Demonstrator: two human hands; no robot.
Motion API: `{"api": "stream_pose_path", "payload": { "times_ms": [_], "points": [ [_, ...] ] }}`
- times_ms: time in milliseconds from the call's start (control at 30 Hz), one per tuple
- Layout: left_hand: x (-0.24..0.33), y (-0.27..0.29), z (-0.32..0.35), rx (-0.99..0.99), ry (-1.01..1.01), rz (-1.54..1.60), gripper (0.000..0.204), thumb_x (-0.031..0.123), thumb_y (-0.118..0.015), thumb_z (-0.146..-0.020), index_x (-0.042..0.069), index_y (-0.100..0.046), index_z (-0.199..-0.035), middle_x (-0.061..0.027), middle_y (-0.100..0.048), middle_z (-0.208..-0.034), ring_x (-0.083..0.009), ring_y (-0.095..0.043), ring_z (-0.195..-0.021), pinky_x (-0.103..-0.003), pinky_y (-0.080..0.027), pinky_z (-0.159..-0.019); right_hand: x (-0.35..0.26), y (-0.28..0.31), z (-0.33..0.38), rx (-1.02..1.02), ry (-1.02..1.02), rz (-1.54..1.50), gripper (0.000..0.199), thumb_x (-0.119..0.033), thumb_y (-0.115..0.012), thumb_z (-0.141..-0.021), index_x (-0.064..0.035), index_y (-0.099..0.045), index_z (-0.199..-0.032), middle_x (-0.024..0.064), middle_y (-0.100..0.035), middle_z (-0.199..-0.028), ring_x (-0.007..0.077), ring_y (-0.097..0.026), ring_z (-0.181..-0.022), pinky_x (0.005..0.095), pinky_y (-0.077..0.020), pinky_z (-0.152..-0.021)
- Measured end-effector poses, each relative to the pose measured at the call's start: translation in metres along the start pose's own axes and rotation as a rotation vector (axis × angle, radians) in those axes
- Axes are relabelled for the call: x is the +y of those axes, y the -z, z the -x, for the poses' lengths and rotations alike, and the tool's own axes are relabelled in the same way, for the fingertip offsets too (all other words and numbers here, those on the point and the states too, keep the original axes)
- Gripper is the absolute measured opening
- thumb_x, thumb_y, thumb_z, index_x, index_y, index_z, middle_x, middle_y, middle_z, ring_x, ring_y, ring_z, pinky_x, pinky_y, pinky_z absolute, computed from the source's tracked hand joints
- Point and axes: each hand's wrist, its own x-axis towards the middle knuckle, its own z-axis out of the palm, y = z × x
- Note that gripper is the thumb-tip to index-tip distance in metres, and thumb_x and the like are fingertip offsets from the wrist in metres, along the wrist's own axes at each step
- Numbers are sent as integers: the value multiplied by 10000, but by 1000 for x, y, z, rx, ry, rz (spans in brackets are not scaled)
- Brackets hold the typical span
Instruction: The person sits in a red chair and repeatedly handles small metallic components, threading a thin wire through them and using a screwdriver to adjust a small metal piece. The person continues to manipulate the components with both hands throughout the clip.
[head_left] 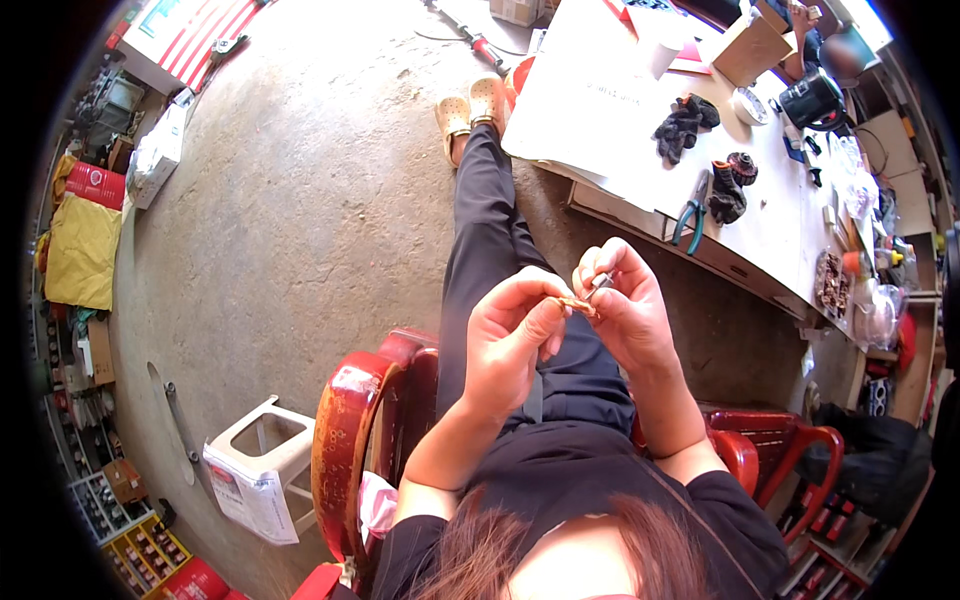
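Above my lap, my left hand (517, 328) pinches a small copper-coloured piece (574, 303) between thumb and forefinger. Close beside it on the right, my right hand (632, 315) is closed around a small grey metal cylinder (600, 283), which tilts up between thumb and fingers. The copper-coloured piece reaches to the right thumb; whether it joins the cylinder I cannot tell. Both things are too small to name by kind. My legs in dark trousers (490, 210) stretch out ahead beneath the hands.
A white-topped table (560, 120) stands ahead on the right, bearing pliers (691, 212), dark gloves (684, 128), a black kettle (812, 100) and a cardboard box (750, 47). Another person (835, 60) is at its far side. A red wooden armrest (345, 440) and a pale plastic stool (262, 440) stand left.
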Motion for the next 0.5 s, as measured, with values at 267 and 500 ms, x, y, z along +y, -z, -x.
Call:
{"api": "stream_pose_path", "payload": {
  "times_ms": [267, 500],
  "points": [
    [5, -5, 0, -39, -35, -77, 123, 105, -547, -970, -7, -560, -1020, -160, -636, -1004, -88, -531, -609, -194, -431, -540, 2, 0, 0, 14, 64, 93, 260, 14, -740, -791, -61, -539, -937, 43, -568, -952, 111, -565, -872, 238, -476, -779],
    [1, -1, -2, -47, -53, -60, 124, 122, -528, -982, 7, -539, -1027, -138, -614, -983, -95, -520, -596, -194, -413, -521, 1, 5, 0, -32, 142, 206, 246, 35, -723, -799, -50, -547, -947, 47, -575, -959, 113, -573, -881, 246, -480, -798]
  ]
}}
